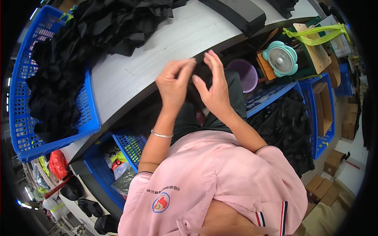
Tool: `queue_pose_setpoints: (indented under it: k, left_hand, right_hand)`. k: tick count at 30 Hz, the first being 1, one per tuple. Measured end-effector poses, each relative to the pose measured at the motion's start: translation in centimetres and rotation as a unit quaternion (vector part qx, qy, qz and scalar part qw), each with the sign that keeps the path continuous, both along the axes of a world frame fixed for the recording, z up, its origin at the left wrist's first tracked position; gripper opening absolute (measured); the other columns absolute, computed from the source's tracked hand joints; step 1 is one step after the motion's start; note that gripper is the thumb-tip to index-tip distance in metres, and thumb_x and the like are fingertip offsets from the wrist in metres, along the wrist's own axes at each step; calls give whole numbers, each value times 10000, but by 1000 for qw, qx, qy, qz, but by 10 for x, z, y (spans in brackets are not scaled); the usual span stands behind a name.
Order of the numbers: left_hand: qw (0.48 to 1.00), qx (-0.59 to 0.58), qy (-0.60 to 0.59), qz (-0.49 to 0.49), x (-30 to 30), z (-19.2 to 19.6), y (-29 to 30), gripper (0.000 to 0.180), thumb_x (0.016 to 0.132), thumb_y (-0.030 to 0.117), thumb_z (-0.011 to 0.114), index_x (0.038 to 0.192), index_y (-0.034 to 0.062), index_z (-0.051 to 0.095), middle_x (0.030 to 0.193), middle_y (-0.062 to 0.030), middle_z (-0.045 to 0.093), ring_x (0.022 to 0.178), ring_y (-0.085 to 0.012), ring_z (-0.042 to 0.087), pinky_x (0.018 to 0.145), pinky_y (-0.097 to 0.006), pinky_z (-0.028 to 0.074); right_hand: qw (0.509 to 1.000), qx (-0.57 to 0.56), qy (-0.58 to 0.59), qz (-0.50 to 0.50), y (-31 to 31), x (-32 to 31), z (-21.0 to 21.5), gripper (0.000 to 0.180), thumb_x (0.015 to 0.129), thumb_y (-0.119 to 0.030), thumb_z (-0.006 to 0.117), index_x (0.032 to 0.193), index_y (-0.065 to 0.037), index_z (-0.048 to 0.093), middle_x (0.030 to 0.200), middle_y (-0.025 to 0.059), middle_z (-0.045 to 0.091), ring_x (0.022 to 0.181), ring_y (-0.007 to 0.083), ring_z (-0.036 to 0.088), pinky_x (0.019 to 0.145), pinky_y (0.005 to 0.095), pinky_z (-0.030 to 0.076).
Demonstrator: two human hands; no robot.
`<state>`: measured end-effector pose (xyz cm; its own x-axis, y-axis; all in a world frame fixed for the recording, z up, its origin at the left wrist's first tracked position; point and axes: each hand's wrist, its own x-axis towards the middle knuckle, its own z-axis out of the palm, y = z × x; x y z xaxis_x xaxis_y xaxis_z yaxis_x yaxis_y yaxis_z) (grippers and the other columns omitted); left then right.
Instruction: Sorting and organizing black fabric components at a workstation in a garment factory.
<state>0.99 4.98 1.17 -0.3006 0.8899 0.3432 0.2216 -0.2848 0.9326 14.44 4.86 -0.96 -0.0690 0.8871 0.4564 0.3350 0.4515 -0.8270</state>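
Note:
My left hand [174,80] is raised in front of the table's near edge, over my lap. Its fingers bend toward the right hand, and motion smears the tips, so its grip is unclear. Close beside it, my right hand [215,88] has its fingers stretched up and the thumb apart, with nothing in it. A small gap separates the two hands. Past them lies the pale grey tabletop [118,76]. On its far left, a large heap of black fabric pieces [114,27] spills into a blue plastic basket [94,112].
A stack of black pieces [240,15] lies at the table's far side. To the right are a teal fan [280,59], a purple basket [243,74] and black fabric [285,129] in a blue crate. Another blue crate [132,145] stands below the table at left.

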Motion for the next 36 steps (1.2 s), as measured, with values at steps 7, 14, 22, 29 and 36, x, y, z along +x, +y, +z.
queue_pose_setpoints:
  k: [7, 14, 22, 29, 36]
  left_hand:
    - [997, 42, 9, 58, -14, -12, 3, 69, 872, 46, 753, 931, 13, 765, 811, -39, 698, 705, -87, 597, 646, -217, 461]
    - [929, -148, -340, 3, -23, -26, 11, 433, 1059, 336, 499, 1080, -53, 690, 971, -69, 700, 835, -127, 636, 758, -262, 517]
    - [619, -343, -590, -387, 13, -30, -47, 323, 965, 117, 637, 1253, -29, 613, 1205, -107, 666, 1068, -195, 652, 937, -320, 548]
    - [851, -212, -126, -464, 6, -75, -56, 368, 855, 54, 729, 1207, -22, 653, 1184, -76, 661, 1071, -199, 617, 920, -318, 499]
    - [957, 87, 140, -239, -19, -81, -54, 404, 833, 154, 758, 1192, -12, 674, 1120, -145, 705, 1065, -289, 649, 992, -365, 474]
  right_hand:
    - [839, -389, 327, 193, 12, 23, -12, 181, 958, -96, 600, 1104, -3, 653, 1012, 64, 717, 963, 186, 693, 840, 336, 548]
    - [827, -382, 369, 186, 8, 23, 15, 224, 1021, -225, 602, 1043, -13, 670, 964, -3, 671, 870, 58, 605, 780, 224, 503]
    - [958, -244, 110, 100, 26, -8, -26, 174, 939, -170, 696, 899, -1, 697, 721, 3, 624, 703, 29, 518, 655, 233, 468]
    - [890, -364, -17, 274, -17, -14, -55, 221, 971, -205, 631, 987, 13, 667, 809, 40, 611, 830, 84, 561, 757, 265, 484]
    - [895, -358, -31, 264, 0, -19, -65, 237, 970, -212, 626, 1024, 16, 661, 859, 57, 624, 866, 100, 570, 775, 276, 487]
